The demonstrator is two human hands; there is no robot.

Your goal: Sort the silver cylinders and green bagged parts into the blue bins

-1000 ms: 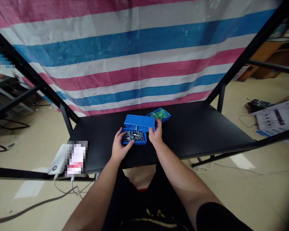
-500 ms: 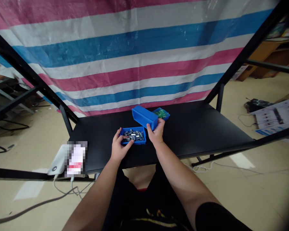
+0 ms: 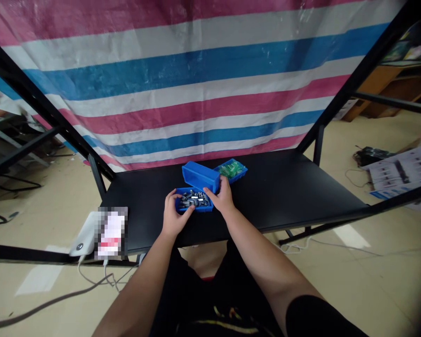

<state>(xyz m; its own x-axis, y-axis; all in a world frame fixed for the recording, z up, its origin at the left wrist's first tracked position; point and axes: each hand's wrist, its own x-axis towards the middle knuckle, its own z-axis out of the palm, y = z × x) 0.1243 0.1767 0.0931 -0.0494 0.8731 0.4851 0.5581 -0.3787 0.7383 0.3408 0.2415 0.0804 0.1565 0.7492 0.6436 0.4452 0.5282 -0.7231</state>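
Observation:
My right hand (image 3: 221, 196) grips the near right end of an empty-looking blue plastic bin (image 3: 201, 174), which is tipped on its side with its opening towards me. Right below it, a second blue bin (image 3: 210, 206) full of small grey metal parts (image 3: 191, 200) rests on the table. My left hand (image 3: 175, 213) is curled around that bin's left end, fingers at the back left corner and thumb along the front rim. Behind my right hand stands a third blue bin (image 3: 239, 176) holding green pieces (image 3: 229, 168), partly covered by the tipped bin.
The black table (image 3: 284, 187) has a striped plastic sheet (image 3: 196, 93) hanging behind it. A white power bank (image 3: 86, 234) and a blurred-out device (image 3: 111, 233) with cables lie at the left edge. Black frame posts (image 3: 317, 145) rise on both sides.
My right hand has brought the tipped bin left and lower, over the bin of metal parts. More of the green pieces shows. My left fingers have drawn back from the metal parts to the rim.

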